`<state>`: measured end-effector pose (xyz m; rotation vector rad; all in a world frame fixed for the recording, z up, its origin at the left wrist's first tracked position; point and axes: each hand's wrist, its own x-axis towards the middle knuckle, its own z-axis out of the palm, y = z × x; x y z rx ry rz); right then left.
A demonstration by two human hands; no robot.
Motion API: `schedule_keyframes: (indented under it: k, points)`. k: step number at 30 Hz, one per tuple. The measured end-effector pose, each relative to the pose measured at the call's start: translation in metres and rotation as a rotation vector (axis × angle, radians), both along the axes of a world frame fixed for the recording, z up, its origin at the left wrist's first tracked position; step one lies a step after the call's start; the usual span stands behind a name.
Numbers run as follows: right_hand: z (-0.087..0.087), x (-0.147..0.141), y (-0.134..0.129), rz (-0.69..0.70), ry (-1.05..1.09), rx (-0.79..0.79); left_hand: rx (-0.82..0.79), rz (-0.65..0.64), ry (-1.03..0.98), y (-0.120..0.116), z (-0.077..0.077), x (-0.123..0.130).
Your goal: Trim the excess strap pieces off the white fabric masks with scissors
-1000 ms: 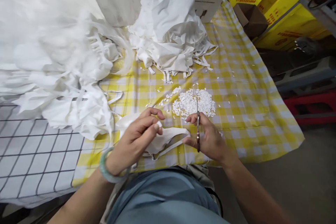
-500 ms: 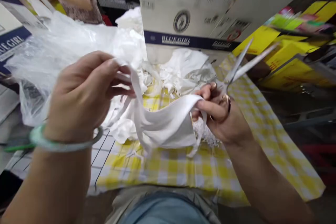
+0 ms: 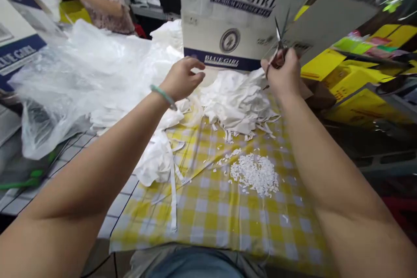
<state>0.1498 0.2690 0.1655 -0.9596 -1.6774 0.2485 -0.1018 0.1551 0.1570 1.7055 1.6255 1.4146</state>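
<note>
My right hand (image 3: 284,71) is closed around the handles of a pair of scissors (image 3: 279,37), whose blades point up in front of the cardboard box. Just below it lies the right edge of a heap of white cloth pieces (image 3: 236,102) with narrow straps. To the left of that heap my left hand (image 3: 184,79) reaches forward, fingers bent and apart, with nothing visible in it. Another bunch of white strapped cloth (image 3: 156,160) rests nearer to me, one strap trailing over the yellow checked tablecloth (image 3: 208,221). Small white clippings (image 3: 256,173) are piled on the right.
A large cardboard box (image 3: 208,30) stands behind the heap. Clear plastic bags (image 3: 87,61) spread over the left side, beside another printed box (image 3: 19,47). Yellow packages (image 3: 358,78) are stacked at the right. Another person (image 3: 107,4) is across the table at the far left.
The strapped white cloth stretched between my hands has been let go onto the heap. Both hands have moved forward, away from me. The scissors remain in my right hand.
</note>
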Motion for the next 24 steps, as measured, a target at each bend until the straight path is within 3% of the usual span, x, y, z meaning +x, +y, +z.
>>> schedule_keyframes:
  k: [2, 4, 5, 6, 8, 10, 12, 17, 20, 24]
  points:
    - [-0.054, -0.013, -0.058, 0.074, 0.002, -0.315, -0.118, 0.088, -0.043, -0.048, -0.033, -0.023]
    - [-0.106, -0.04, -0.125, 0.269, -0.064, -0.53, -0.253, 0.173, -0.159, -0.094, -0.062, -0.038]
    - [-0.128, -0.059, -0.156, 0.439, -0.085, -0.717, -0.292, 0.217, -0.238, -0.112, -0.075, -0.042]
    - [-0.147, -0.078, -0.182, 0.552, -0.082, -0.869, -0.313, 0.258, -0.325, -0.128, -0.087, -0.045]
    - [-0.173, -0.117, -0.214, 0.577, -0.062, -0.98, -0.328, 0.315, -0.479, -0.15, -0.107, -0.047]
    - [-0.182, -0.146, -0.224, 0.545, -0.033, -0.98, -0.356, 0.329, -0.564, -0.165, -0.122, -0.044]
    - [-0.179, -0.156, -0.224, 0.535, -0.007, -0.974, -0.414, 0.303, -0.569, -0.178, -0.131, -0.037]
    - [-0.169, -0.121, -0.252, 0.6, 0.058, -1.005, -0.493, 0.211, -0.529, -0.202, -0.14, -0.004]
    - [-0.17, -0.101, -0.27, 0.649, 0.066, -0.97, -0.469, 0.316, -0.424, -0.19, -0.149, 0.006]
    - [-0.162, -0.098, -0.255, 0.534, 0.123, -0.916, -0.447, 0.461, -0.232, -0.152, -0.157, -0.01]
